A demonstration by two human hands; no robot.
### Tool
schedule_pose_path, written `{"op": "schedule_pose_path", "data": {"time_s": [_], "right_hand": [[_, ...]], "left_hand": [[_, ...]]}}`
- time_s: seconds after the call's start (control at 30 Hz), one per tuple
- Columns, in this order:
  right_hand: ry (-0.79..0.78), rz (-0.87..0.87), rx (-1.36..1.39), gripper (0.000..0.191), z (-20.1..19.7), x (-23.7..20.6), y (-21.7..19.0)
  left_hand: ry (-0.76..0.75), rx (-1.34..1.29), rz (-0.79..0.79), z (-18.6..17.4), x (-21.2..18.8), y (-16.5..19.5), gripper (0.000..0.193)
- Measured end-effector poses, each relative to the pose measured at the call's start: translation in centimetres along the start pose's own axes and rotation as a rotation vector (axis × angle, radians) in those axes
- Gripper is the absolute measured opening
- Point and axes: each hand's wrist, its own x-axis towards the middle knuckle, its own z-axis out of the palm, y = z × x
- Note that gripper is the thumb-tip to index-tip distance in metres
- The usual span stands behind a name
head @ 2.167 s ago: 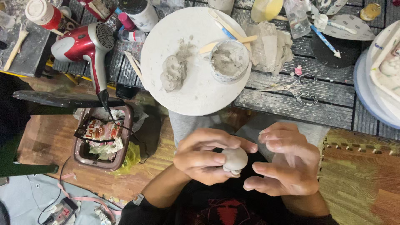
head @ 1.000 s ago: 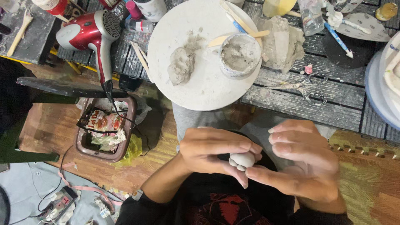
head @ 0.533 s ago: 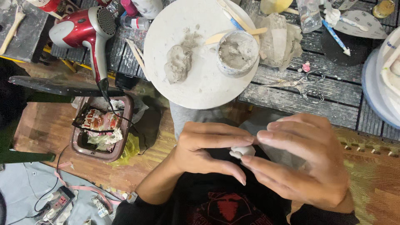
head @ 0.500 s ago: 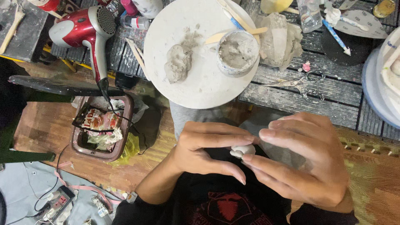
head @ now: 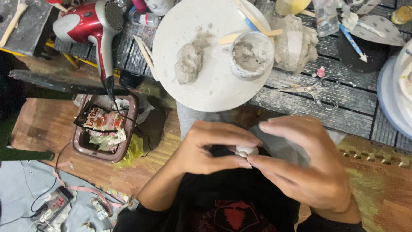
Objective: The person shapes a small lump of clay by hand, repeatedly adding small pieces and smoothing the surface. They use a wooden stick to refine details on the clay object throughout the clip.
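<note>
A small pale clay ball (head: 246, 151) sits between the fingertips of both my hands, low over my lap. My left hand (head: 210, 147) wraps it from the left, fingers curled across the top. From the right, my right hand (head: 300, 163) covers it with fingers stretched over, so most of the ball is hidden. On the slatted table above lies a round white board (head: 214, 92) carrying a grey clay lump (head: 189, 64) and a small cup of grey clay (head: 252, 53).
A red hair dryer (head: 88, 23) lies at the table's left, its cord hanging down. A brown bin (head: 105, 131) with wrappers stands on the floor left of my knees. Scissors (head: 311, 89), a blue-handled tool (head: 352, 41) and a wrapped clay block (head: 294, 43) lie right of the board.
My hands have closed further over the clay ball and turned it, so less of it shows. The view has drifted slightly; the table things stay put.
</note>
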Motion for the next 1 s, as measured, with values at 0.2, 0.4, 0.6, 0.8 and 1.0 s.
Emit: {"op": "schedule_pose_path", "data": {"time_s": [0.2, 0.4, 0.6, 0.8, 1.0], "right_hand": [[-0.049, 0.071, 0.207, 0.027, 3.2, 3.7, 4.0], [-0.118, 0.001, -0.175, 0.013, 9.0, 11.6, 8.7], [-0.158, 0.034, -0.193, 0.022, 13.6, 16.3, 11.3], [-0.165, 0.123, -0.206, 0.020, 15.5, 16.7, 11.2], [-0.121, 0.069, -0.251, 0.016, 15.8, 16.6, 10.9]], "left_hand": [[0.289, -0.175, -0.117, -2.7, -3.4, -1.4, 0.032], [0.532, -0.339, -0.086, -4.9, -5.7, -3.0, 0.032], [0.550, -0.346, -0.014, -6.2, -6.6, -3.2, 0.033], [0.517, -0.332, -0.009, -6.4, -7.0, -3.2, 0.035], [0.504, -0.312, -0.008, -6.0, -6.9, -3.2, 0.034]]}}
